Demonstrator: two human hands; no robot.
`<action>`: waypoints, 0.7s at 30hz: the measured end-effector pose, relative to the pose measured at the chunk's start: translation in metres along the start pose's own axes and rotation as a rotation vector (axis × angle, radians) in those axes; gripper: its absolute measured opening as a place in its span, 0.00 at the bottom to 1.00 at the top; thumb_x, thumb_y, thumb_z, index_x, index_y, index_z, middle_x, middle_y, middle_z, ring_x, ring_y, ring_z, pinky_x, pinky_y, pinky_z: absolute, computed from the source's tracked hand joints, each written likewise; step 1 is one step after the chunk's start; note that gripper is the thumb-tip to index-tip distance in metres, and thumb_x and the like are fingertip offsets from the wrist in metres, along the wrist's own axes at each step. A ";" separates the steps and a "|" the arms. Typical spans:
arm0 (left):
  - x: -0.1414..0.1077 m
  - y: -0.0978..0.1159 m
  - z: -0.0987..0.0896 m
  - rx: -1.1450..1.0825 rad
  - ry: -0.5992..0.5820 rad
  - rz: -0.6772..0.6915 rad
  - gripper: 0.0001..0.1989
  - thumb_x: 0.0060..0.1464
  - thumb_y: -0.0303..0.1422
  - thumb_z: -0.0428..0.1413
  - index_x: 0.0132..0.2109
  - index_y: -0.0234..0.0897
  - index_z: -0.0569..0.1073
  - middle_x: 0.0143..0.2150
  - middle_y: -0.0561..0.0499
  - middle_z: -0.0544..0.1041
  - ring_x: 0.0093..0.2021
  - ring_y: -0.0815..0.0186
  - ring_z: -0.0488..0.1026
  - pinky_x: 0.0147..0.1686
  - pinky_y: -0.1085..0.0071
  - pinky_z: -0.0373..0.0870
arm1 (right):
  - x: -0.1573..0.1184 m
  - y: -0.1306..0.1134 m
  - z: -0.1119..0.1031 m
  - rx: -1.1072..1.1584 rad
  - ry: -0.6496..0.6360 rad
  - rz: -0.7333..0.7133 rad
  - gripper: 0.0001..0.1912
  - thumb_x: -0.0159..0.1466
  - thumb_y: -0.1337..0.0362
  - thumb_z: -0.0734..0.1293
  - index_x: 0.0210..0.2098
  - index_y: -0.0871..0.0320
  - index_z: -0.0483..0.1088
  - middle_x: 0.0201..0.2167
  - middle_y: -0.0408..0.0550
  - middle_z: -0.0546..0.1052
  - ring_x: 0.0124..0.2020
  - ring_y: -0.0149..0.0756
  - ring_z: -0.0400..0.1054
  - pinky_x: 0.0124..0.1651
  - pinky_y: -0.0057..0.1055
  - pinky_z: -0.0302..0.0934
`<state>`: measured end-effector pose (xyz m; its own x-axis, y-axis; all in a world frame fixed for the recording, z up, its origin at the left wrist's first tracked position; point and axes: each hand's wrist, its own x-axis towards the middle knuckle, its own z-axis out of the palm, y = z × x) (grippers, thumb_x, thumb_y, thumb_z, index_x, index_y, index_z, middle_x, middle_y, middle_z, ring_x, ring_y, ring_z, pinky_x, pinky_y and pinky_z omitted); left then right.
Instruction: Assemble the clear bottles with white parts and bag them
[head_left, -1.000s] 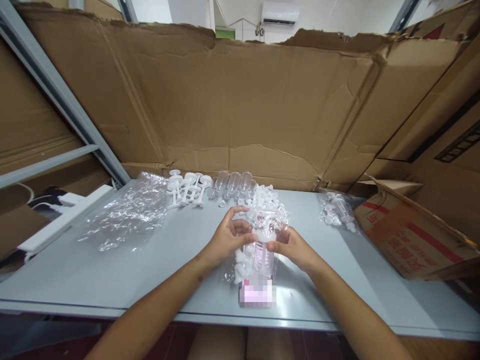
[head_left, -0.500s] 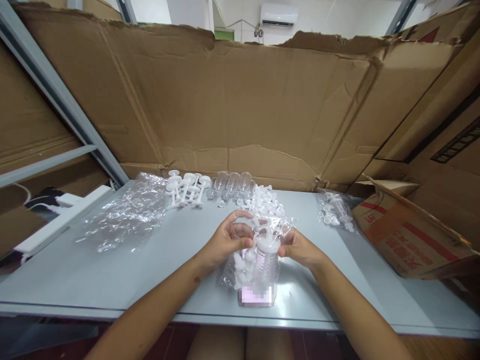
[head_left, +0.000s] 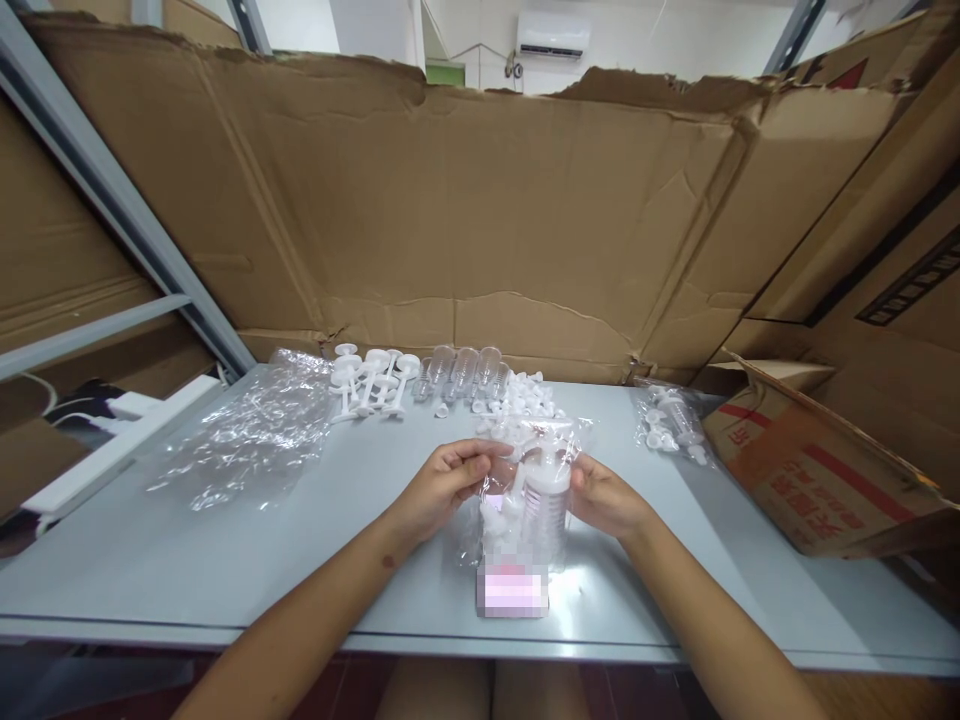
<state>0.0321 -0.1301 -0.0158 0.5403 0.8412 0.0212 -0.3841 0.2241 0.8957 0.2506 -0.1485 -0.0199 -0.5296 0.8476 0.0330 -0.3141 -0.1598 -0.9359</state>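
Observation:
A clear plastic bag (head_left: pixel 469 535) is held upright between my two hands near the table's front. Inside it are a ribbed clear cylinder with a white top (head_left: pixel 546 500) and several small white pieces (head_left: pixel 501 520). My left hand (head_left: pixel 450 480) pinches the bag's left side, thumb against fingers. At the bag's right edge, my right hand (head_left: pixel 604 492) grips the film beside the white top. Beneath the bag, nearer the front edge, lies a pinkish flat object (head_left: pixel 513 592), partly pixelated.
White plunger-like parts (head_left: pixel 375 380), clear cylinders (head_left: pixel 465 370) and small white pieces (head_left: pixel 531 395) lie along the back. Empty bags (head_left: pixel 255 430) sit left, a filled bag (head_left: pixel 675 420) right. An open carton (head_left: pixel 817 460) and power strip (head_left: pixel 127 450) flank the table (head_left: pixel 360 560).
The bag's contents have shifted slightly right and the cylinder stands more to the right. My left hand has lowered a little and its fingers have closed up; my right hand has moved slightly right.

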 end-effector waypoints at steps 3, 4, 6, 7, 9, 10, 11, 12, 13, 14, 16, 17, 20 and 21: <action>0.000 0.001 0.001 -0.033 -0.005 -0.020 0.12 0.51 0.32 0.57 0.43 0.35 0.75 0.37 0.45 0.79 0.37 0.65 0.75 0.38 0.72 0.69 | 0.001 0.001 0.001 0.057 0.071 -0.002 0.20 0.52 0.49 0.68 0.40 0.52 0.70 0.41 0.48 0.76 0.45 0.41 0.68 0.48 0.39 0.58; 0.000 0.001 0.002 -0.041 -0.008 -0.023 0.12 0.51 0.32 0.56 0.44 0.35 0.75 0.37 0.45 0.79 0.37 0.65 0.75 0.39 0.71 0.69 | 0.002 0.001 0.002 0.076 0.092 -0.004 0.18 0.53 0.49 0.68 0.38 0.53 0.71 0.40 0.48 0.76 0.45 0.41 0.68 0.47 0.38 0.58; 0.000 0.002 0.003 -0.044 -0.011 -0.024 0.13 0.51 0.32 0.56 0.45 0.35 0.75 0.39 0.45 0.79 0.39 0.64 0.75 0.41 0.70 0.70 | 0.003 0.001 0.004 0.114 0.132 -0.015 0.15 0.54 0.50 0.68 0.35 0.53 0.71 0.38 0.46 0.76 0.43 0.40 0.69 0.47 0.37 0.59; 0.000 0.003 0.004 -0.040 -0.010 -0.021 0.13 0.51 0.32 0.56 0.45 0.35 0.75 0.39 0.45 0.78 0.40 0.64 0.75 0.42 0.70 0.69 | 0.004 0.001 0.005 0.129 0.154 -0.024 0.14 0.55 0.51 0.67 0.34 0.53 0.70 0.37 0.46 0.77 0.42 0.40 0.69 0.46 0.37 0.60; 0.001 0.003 0.005 -0.023 0.007 -0.007 0.14 0.51 0.32 0.57 0.45 0.35 0.74 0.40 0.44 0.78 0.41 0.63 0.74 0.43 0.69 0.69 | 0.006 0.001 0.008 0.145 0.199 -0.042 0.13 0.57 0.51 0.65 0.35 0.52 0.70 0.38 0.45 0.76 0.41 0.39 0.69 0.45 0.37 0.60; 0.001 0.003 0.005 -0.011 0.027 0.003 0.14 0.50 0.33 0.57 0.45 0.34 0.74 0.40 0.44 0.78 0.42 0.63 0.74 0.44 0.69 0.69 | 0.007 0.001 0.010 0.143 0.224 -0.051 0.13 0.58 0.52 0.64 0.37 0.52 0.70 0.39 0.45 0.76 0.42 0.39 0.69 0.45 0.37 0.61; 0.002 0.003 0.005 0.004 0.055 0.015 0.14 0.50 0.33 0.57 0.45 0.34 0.74 0.40 0.44 0.78 0.42 0.63 0.74 0.44 0.68 0.69 | 0.008 0.001 0.012 0.134 0.251 -0.064 0.13 0.58 0.52 0.64 0.38 0.52 0.70 0.40 0.46 0.76 0.42 0.39 0.69 0.45 0.36 0.61; 0.003 0.003 0.005 0.019 0.087 0.026 0.15 0.49 0.33 0.58 0.45 0.34 0.74 0.40 0.44 0.78 0.42 0.63 0.74 0.44 0.68 0.69 | 0.009 0.001 0.014 0.119 0.279 -0.078 0.13 0.59 0.52 0.63 0.39 0.52 0.70 0.41 0.46 0.76 0.43 0.39 0.69 0.45 0.36 0.61; 0.005 0.002 0.004 0.038 0.121 0.034 0.15 0.49 0.34 0.58 0.44 0.34 0.74 0.39 0.44 0.78 0.41 0.62 0.74 0.44 0.68 0.70 | 0.010 0.000 0.015 0.101 0.307 -0.094 0.14 0.59 0.53 0.63 0.40 0.52 0.70 0.42 0.46 0.76 0.43 0.40 0.68 0.45 0.35 0.60; 0.006 0.001 0.003 0.060 0.155 0.043 0.15 0.48 0.34 0.59 0.44 0.34 0.74 0.39 0.44 0.78 0.41 0.62 0.75 0.43 0.68 0.70 | 0.011 0.000 0.017 0.082 0.332 -0.111 0.14 0.59 0.53 0.64 0.40 0.53 0.71 0.42 0.47 0.76 0.44 0.40 0.68 0.46 0.35 0.60; 0.008 -0.001 0.002 0.113 0.208 0.062 0.16 0.47 0.35 0.59 0.43 0.34 0.74 0.38 0.44 0.79 0.40 0.61 0.75 0.42 0.67 0.71 | 0.012 0.000 0.018 0.048 0.363 -0.141 0.14 0.59 0.54 0.64 0.40 0.54 0.71 0.43 0.47 0.76 0.46 0.40 0.67 0.48 0.35 0.58; 0.009 -0.002 0.001 0.141 0.225 0.073 0.16 0.46 0.36 0.59 0.43 0.34 0.74 0.39 0.44 0.79 0.39 0.61 0.75 0.42 0.66 0.71 | 0.012 0.000 0.018 0.036 0.372 -0.154 0.14 0.60 0.54 0.63 0.41 0.54 0.71 0.44 0.46 0.75 0.46 0.40 0.67 0.49 0.35 0.58; 0.009 -0.001 0.002 0.217 0.253 0.106 0.16 0.47 0.36 0.59 0.43 0.34 0.74 0.39 0.45 0.79 0.38 0.61 0.76 0.41 0.65 0.72 | 0.012 0.001 0.016 0.012 0.396 -0.183 0.14 0.60 0.55 0.63 0.42 0.53 0.72 0.44 0.46 0.76 0.47 0.40 0.66 0.50 0.35 0.57; 0.009 0.000 0.004 0.242 0.261 0.118 0.16 0.47 0.37 0.59 0.43 0.34 0.74 0.38 0.45 0.79 0.38 0.62 0.76 0.41 0.65 0.72 | 0.012 0.001 0.016 0.007 0.401 -0.188 0.14 0.60 0.55 0.63 0.42 0.53 0.72 0.43 0.46 0.76 0.46 0.40 0.66 0.49 0.34 0.57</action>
<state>0.0397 -0.1246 -0.0145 0.2819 0.9584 0.0442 -0.2274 0.0220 0.9736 0.2315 -0.1463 -0.0148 -0.1150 0.9914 0.0623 -0.3821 0.0137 -0.9240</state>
